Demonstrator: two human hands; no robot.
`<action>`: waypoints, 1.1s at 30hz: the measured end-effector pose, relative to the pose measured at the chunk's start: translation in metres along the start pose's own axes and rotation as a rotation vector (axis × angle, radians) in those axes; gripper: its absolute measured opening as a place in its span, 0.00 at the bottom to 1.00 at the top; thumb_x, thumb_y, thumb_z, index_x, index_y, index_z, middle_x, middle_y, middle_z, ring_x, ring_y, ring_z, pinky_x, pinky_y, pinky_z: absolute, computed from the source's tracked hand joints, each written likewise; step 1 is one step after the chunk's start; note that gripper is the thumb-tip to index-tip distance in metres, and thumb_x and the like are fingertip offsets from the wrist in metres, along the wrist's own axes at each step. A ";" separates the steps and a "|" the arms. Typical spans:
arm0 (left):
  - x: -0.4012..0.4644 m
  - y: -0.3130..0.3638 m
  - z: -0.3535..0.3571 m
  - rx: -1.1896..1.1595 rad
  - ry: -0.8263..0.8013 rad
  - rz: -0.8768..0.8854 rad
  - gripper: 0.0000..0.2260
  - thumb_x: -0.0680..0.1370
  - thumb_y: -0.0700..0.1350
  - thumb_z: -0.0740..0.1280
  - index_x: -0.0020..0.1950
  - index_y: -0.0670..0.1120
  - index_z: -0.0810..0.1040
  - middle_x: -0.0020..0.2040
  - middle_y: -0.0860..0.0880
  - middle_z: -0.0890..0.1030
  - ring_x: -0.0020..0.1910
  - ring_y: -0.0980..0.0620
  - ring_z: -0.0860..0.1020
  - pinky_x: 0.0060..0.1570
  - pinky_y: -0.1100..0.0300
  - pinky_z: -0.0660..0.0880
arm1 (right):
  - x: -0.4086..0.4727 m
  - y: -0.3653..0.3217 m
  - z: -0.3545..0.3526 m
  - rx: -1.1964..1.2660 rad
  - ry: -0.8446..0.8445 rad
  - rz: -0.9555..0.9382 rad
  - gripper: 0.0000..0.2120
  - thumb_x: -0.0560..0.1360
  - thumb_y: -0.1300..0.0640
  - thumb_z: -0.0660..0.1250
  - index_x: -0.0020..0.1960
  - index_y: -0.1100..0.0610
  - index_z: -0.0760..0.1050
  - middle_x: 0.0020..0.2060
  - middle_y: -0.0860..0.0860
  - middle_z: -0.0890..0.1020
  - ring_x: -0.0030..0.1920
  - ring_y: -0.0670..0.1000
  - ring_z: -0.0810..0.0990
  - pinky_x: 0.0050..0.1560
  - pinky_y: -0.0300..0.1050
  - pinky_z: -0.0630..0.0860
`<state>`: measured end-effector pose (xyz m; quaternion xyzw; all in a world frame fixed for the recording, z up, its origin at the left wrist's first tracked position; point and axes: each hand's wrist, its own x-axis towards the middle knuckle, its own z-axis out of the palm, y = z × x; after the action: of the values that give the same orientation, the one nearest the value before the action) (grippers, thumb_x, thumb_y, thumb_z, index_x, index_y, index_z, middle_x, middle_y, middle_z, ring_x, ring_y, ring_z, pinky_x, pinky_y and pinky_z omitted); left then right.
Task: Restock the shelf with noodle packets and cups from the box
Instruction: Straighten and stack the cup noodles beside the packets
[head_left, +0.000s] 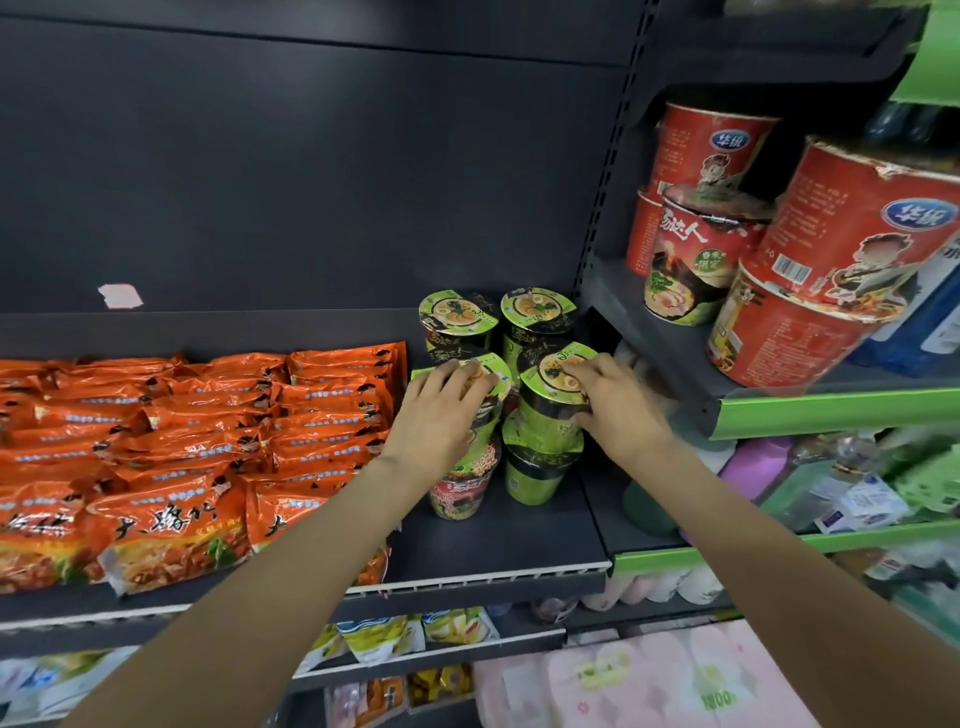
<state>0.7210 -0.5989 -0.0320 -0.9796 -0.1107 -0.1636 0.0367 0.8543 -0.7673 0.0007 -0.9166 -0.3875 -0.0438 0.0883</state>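
I have both hands up on the dark shelf (519, 535), working at its right end. My left hand (441, 410) lies over the lid of the front-left green cup (480, 410), fingers spread and curled down over the rim, gripping it from above. That cup sits on a red-labelled cup (460, 486) beneath it. My right hand (608, 400) does the same on the neighbouring front-right green cup (556, 410), fingertips on the lid and thumb wrapped around the side; it tops another green cup (535, 470). Behind these two stacks, against the back panel, stand two more green cups (537, 312), just beside each other.

The left and middle of the shelf carry rows of orange noodle packets (171, 457), laid overlapping from the back almost to the front edge, so I judge the packet part mostly done. The cups occupy the right end only as far as the middle of its depth; bare shelf shows in front of them toward the front edge and right corner, so more cups could fit there.

The box is not in view, so I cannot tell how much stock is left. The adjoining unit to the right holds large red cups (857, 228), which do not seem part of my current placing.
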 end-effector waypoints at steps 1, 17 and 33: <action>-0.001 -0.001 -0.001 -0.013 -0.006 0.000 0.34 0.69 0.42 0.73 0.73 0.49 0.63 0.72 0.47 0.66 0.72 0.43 0.63 0.67 0.49 0.63 | -0.002 -0.001 0.002 -0.034 0.016 0.009 0.30 0.73 0.57 0.69 0.73 0.52 0.63 0.64 0.54 0.69 0.65 0.57 0.66 0.64 0.53 0.67; 0.003 -0.011 -0.023 -0.204 -0.174 0.047 0.30 0.76 0.47 0.67 0.75 0.53 0.59 0.72 0.48 0.62 0.71 0.46 0.61 0.69 0.52 0.61 | -0.002 -0.002 -0.008 -0.123 0.071 -0.021 0.22 0.74 0.53 0.68 0.67 0.53 0.71 0.59 0.53 0.76 0.61 0.55 0.70 0.60 0.51 0.69; -0.022 0.018 0.006 -0.184 0.274 0.373 0.08 0.72 0.43 0.66 0.49 0.45 0.81 0.52 0.48 0.80 0.56 0.50 0.70 0.50 0.55 0.76 | -0.058 -0.002 0.049 0.209 0.185 -0.020 0.14 0.72 0.60 0.71 0.57 0.59 0.78 0.48 0.56 0.76 0.51 0.58 0.76 0.48 0.54 0.76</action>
<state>0.7064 -0.6205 -0.0456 -0.9509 0.0936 -0.2949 -0.0085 0.8129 -0.7970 -0.0559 -0.8905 -0.3891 -0.0885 0.2185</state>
